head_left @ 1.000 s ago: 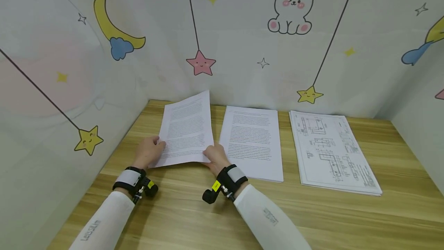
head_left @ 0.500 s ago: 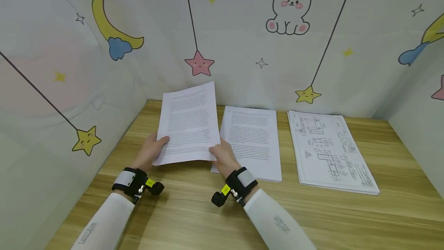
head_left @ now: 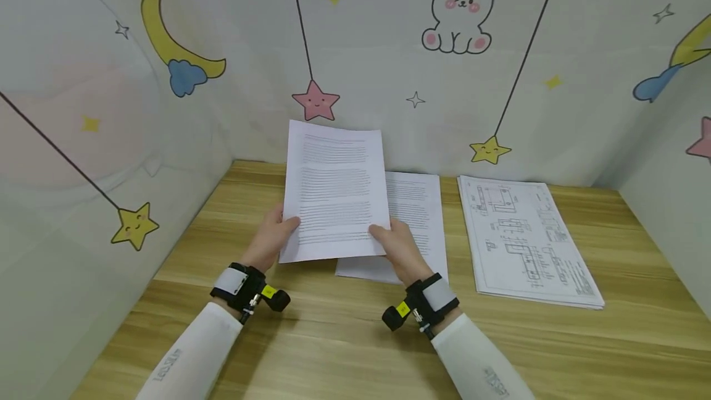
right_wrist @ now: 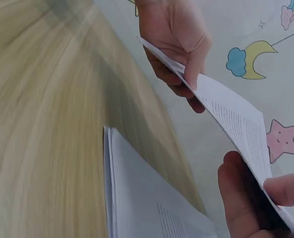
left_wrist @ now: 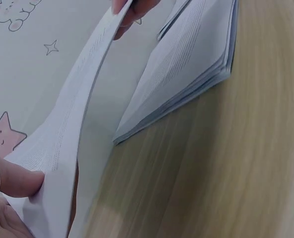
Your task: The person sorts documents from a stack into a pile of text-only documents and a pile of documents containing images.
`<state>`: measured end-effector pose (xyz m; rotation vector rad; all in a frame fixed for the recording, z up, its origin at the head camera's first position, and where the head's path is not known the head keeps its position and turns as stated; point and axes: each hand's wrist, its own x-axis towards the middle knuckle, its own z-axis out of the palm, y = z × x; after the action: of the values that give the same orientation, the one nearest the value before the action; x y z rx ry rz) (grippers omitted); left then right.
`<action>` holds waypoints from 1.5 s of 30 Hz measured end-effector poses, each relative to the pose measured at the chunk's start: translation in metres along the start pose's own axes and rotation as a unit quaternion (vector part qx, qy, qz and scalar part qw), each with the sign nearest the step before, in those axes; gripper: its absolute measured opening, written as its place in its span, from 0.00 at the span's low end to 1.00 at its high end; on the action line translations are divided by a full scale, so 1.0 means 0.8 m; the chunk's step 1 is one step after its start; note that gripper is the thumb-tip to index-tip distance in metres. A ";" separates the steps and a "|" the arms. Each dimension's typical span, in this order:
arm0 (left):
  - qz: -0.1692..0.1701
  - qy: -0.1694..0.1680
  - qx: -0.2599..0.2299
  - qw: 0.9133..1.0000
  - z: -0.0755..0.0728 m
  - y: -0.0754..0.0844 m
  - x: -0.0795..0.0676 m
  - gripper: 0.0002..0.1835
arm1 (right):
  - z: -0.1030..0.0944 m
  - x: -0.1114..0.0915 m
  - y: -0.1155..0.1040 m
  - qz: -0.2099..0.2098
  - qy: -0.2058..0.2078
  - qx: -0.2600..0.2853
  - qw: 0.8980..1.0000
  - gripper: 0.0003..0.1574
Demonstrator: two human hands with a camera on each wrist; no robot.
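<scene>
Both hands hold a thin sheaf of printed paper (head_left: 336, 196) up off the table, tilted toward the head camera. My left hand (head_left: 272, 239) pinches its lower left edge, thumb on the printed face and fingers behind. On the lower right edge, my right hand (head_left: 402, 249) grips the same way; its fingers (right_wrist: 231, 183) show behind the paper in the right wrist view. Partly covered by the raised sheaf, a stack of printed paper (head_left: 419, 208) lies on the table behind it. The left wrist view shows this stack's (left_wrist: 186, 54) layered edge, apart from the held sheaf.
A stack of technical drawings (head_left: 528, 239) lies on the right of the wooden table (head_left: 333, 344). A white cloth backdrop (head_left: 250, 42) with cartoon prints rises behind the table and along its sides. Each wrist wears a strapped camera (head_left: 239, 289).
The held sheaf has risen from the table's left side and moved right, now overlapping the middle stack in view. Both hands travelled with it. The drawings stack stayed put.
</scene>
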<state>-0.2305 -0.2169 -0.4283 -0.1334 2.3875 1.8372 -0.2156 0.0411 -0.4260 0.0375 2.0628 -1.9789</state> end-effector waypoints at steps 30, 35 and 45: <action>-0.031 -0.028 0.014 0.999 0.115 0.019 0.007 0.21 | -0.137 -0.025 0.023 0.023 0.125 -0.242 0.962 0.27; -0.043 -0.020 0.028 0.998 0.125 0.008 0.012 0.21 | -0.141 -0.022 0.038 0.013 0.133 -0.285 0.949 0.29; -0.027 0.005 0.118 0.993 0.139 0.001 0.014 0.25 | -0.143 -0.021 0.043 0.022 0.145 -0.313 0.938 0.24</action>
<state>-0.2363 -0.1092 -0.4569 -0.1830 2.5576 1.5205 -0.2130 0.1582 -0.4533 0.2542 2.7603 -1.2651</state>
